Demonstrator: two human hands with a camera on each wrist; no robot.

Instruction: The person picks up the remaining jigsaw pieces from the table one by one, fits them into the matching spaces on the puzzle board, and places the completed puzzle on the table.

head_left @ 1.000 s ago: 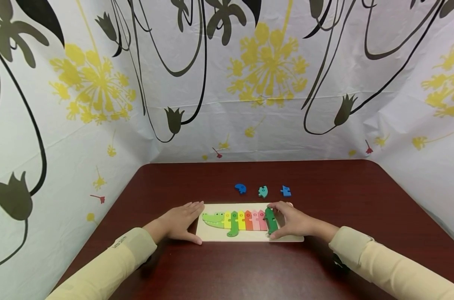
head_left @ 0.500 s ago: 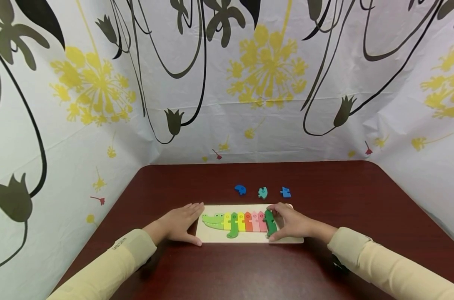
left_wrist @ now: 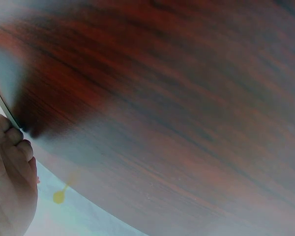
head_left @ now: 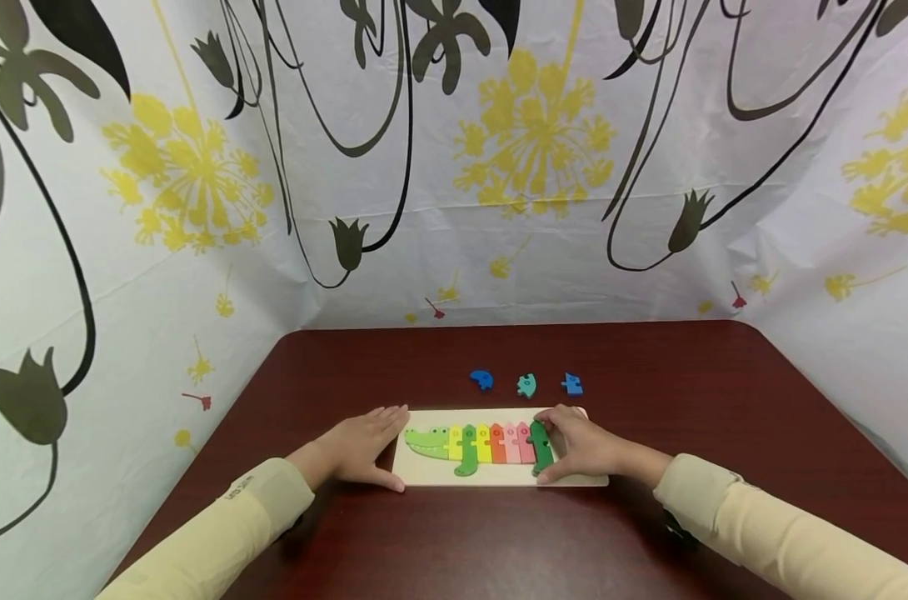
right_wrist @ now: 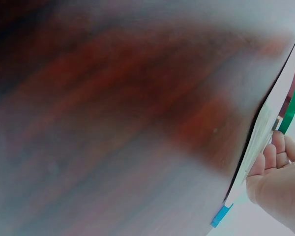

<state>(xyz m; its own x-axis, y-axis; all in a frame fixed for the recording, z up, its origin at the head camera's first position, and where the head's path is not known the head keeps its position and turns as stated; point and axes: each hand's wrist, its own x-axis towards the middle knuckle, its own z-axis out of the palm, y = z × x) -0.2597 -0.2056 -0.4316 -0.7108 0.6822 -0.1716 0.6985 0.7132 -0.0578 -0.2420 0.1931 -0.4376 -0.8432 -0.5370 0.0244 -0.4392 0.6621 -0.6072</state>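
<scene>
In the head view a pale wooden puzzle board (head_left: 431, 473) lies flat, bearing a crocodile of coloured pieces. Its light green head (head_left: 427, 442) is at the left, followed by yellow, green, orange and pink pieces. My right hand (head_left: 587, 443) pinches a dark green leg piece (head_left: 541, 448) between thumb and fingers, beside the last pink piece (head_left: 526, 446). Whether it is fully seated cannot be told. My left hand (head_left: 358, 447) rests at the board's left end, fingers straight. The right wrist view shows the dark green piece (right_wrist: 294, 101) by the fingertips.
Beyond the board, three loose pieces lie in a row: a dark blue curved one (head_left: 481, 380), a teal one (head_left: 526, 385) and a blue one (head_left: 571, 384). The dark red-brown table (head_left: 454, 542) has a patterned cloth (head_left: 439, 167) hanging behind it and at its sides.
The dark green piece has turned slightly, its lower end shifting left, and now stands straighter beside the pink piece. My left hand has stayed at the board's left end.
</scene>
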